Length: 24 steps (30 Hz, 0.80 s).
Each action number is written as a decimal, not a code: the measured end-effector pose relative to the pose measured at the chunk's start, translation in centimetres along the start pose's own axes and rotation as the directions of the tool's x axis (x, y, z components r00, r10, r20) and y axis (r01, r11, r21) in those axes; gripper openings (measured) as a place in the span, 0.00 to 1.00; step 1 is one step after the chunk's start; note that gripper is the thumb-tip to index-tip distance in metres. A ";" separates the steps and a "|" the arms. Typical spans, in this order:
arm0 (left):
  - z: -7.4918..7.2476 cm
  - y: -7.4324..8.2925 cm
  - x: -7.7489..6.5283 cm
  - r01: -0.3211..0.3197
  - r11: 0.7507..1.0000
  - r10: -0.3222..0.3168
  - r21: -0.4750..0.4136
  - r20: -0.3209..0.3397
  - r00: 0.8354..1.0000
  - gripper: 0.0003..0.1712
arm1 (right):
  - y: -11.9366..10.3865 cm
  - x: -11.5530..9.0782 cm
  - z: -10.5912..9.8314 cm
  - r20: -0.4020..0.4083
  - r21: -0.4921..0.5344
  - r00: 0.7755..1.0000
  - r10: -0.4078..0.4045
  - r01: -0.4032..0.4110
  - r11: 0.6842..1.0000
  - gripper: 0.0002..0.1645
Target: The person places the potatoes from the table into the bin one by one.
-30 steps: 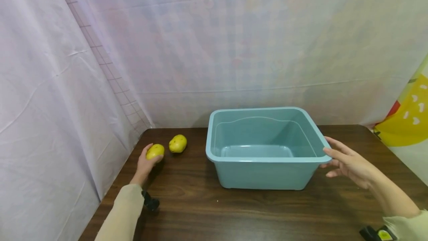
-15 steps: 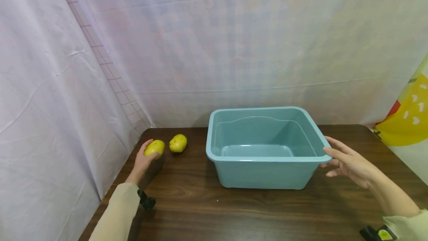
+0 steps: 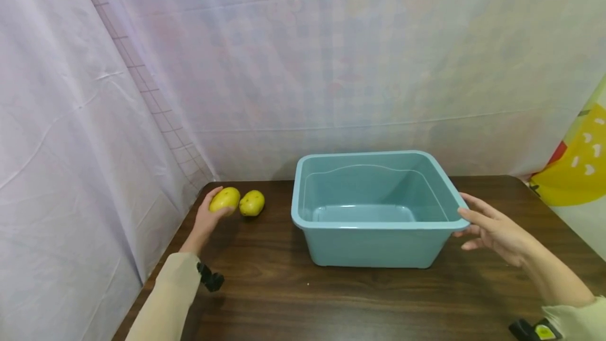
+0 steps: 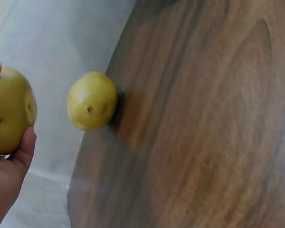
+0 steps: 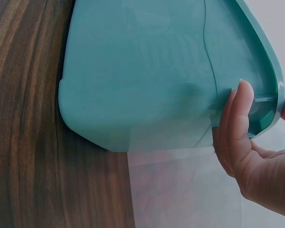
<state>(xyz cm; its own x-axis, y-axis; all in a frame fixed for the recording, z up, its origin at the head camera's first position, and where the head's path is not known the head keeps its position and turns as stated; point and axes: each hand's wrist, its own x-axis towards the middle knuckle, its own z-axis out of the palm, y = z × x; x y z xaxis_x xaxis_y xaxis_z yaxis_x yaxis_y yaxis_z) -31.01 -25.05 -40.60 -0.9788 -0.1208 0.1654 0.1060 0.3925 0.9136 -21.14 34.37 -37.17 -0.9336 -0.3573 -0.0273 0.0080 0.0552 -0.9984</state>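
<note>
While my left hand [image 3: 205, 220] held one yellow fruit [image 3: 224, 199], I watched remotely.
Just right of its curled fingers, the second fruit [image 3: 252, 203] lay on the table [image 3: 265, 299]; farther right stood the blue tub [image 3: 374, 247], rim gripped by my right hand [image 3: 497, 234].

Soft diffuse light, faint shadows, slightly hazy wrist views

Right of the left hand [image 3: 204, 223] I see a roundish yellow fruit [image 3: 252, 203], then a rectangular blue plastic tub [image 3: 376, 247].
</note>
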 end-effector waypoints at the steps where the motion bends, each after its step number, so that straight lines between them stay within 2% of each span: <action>1: 0.1 0.3 0.0 -0.003 1.000 0.003 -0.002 -0.001 1.000 0.38 | 0.0 0.0 0.0 0.005 -0.002 1.000 -0.004 0.004 1.000 0.23; 10: 0.5 2.2 0.2 -0.043 0.998 0.044 -0.037 0.034 0.998 0.38 | -0.2 0.0 0.0 0.007 -0.008 1.000 -0.001 0.001 1.000 0.24; 15: 0.7 3.1 0.5 -0.055 0.998 0.057 -0.024 0.065 0.996 0.38 | -0.1 -0.1 0.0 0.015 -0.004 1.000 -0.011 0.011 1.000 0.24; 24: 1.3 5.1 0.7 -0.053 0.998 0.059 -0.040 0.174 0.983 0.38 | -0.2 0.0 0.1 -0.008 -0.009 1.000 0.010 -0.010 1.000 0.25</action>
<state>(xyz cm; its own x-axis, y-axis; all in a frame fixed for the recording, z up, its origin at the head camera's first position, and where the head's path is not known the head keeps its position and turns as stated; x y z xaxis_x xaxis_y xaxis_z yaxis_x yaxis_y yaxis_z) -31.42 -22.01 -36.34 -0.9864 0.0631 0.1519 0.1644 0.3611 0.9179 -21.10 34.29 -36.99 -0.9363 -0.3494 -0.0367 0.0139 0.0674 -0.9976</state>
